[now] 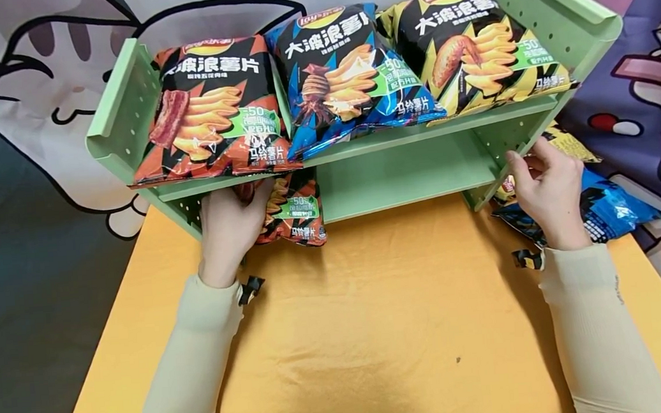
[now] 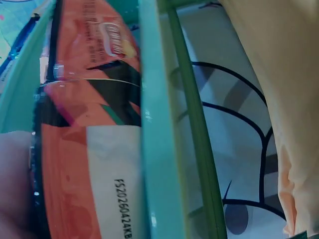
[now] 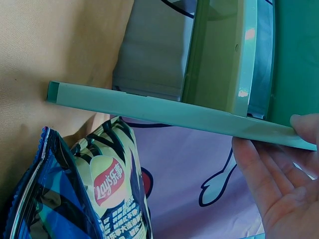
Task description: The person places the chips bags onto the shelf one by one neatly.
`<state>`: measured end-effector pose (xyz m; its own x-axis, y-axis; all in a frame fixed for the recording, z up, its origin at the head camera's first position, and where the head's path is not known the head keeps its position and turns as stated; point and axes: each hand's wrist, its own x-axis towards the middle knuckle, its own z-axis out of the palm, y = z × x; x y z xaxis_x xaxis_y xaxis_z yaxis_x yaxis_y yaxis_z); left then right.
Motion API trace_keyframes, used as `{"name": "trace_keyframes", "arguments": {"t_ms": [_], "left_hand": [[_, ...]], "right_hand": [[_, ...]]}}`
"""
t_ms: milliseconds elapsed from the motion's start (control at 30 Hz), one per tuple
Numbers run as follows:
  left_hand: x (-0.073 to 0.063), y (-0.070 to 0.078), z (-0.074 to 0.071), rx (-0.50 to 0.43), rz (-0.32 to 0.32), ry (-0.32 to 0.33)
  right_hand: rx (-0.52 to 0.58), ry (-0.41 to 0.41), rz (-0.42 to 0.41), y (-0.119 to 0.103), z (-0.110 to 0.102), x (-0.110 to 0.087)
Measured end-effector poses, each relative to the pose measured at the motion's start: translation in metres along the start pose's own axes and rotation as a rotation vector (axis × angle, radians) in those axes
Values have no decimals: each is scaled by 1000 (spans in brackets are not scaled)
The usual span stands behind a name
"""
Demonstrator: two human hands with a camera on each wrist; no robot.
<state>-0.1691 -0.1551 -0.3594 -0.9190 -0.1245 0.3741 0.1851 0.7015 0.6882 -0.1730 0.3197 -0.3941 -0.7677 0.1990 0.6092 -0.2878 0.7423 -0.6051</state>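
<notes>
On the lower tier of a green two-tier shelf (image 1: 409,175), my left hand (image 1: 229,220) grips a red bag of potato chips (image 1: 299,209); the upper tier hides part of the fingers. In the left wrist view, the back of that red bag (image 2: 70,164) lies close to the shelf's side panel (image 2: 162,149). My right hand (image 1: 554,191) pinches the front edge of the right side panel. From the right wrist view, the thumb is on one side of that panel (image 3: 149,109) and the fingers (image 3: 259,169) on the other.
A red chip bag (image 1: 214,112), a blue one (image 1: 350,77) and a yellow one (image 1: 475,49) lean on the upper tier. Right of the shelf, another blue bag (image 1: 618,205) and another yellow bag (image 1: 570,142) lie on the orange-covered table (image 1: 385,324). A printed cloth hangs behind.
</notes>
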Motion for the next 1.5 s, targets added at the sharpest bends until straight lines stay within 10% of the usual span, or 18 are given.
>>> {"name": "trace_keyframes", "arguments": {"t_ms": [833,1133,1333,1500], "left_hand": [[-1,4,4,219,49,-58],[-11,10,1,301,350,30],[-11,17,2,399,624,-125],[-12,19,8,503,685,-220]], "right_hand": [[-2,2,-14,-2,1,-1],[1,3,-13,-4,1,1],[9,12,-10,-7,-1,0],[11,11,-5,-8,0,-1]]}}
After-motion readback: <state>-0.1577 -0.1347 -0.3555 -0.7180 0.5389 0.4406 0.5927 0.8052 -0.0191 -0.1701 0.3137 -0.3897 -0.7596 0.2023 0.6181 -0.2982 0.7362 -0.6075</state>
